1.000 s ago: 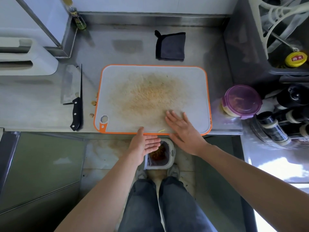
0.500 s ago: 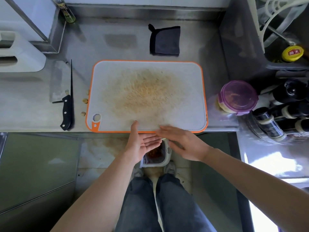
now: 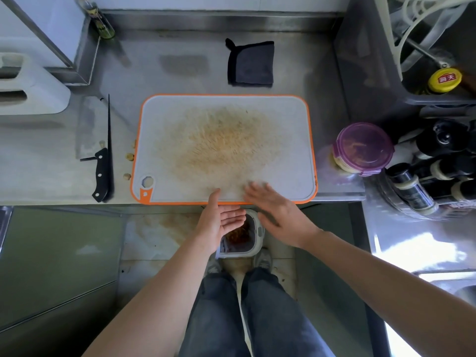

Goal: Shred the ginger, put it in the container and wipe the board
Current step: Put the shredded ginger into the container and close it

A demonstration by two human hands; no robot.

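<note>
A grey cutting board point(image 3: 288, 124) with an orange rim lies on the steel counter, a yellow-brown stain across its middle. My left hand point(image 3: 221, 221) is cupped palm up just below the board's front edge, thumb against the rim. My right hand point(image 3: 273, 204) lies flat with straight, blurred fingers on the board's front edge beside it. A round container point(image 3: 364, 148) with a purple lid holds yellowish shreds at the board's right. A dark grey cloth point(image 3: 251, 64) lies behind the board.
A cleaver point(image 3: 99, 148) with a black handle lies left of the board, with small ginger scraps point(image 3: 129, 157) between them. A floor bin point(image 3: 240, 237) stands open under my hands. Dark bottles point(image 3: 438, 171) and a rack crowd the right side.
My right hand swept from the board back over its front edge toward my cupped left hand, then returned onto the edge. My left hand stayed cupped below the rim.
</note>
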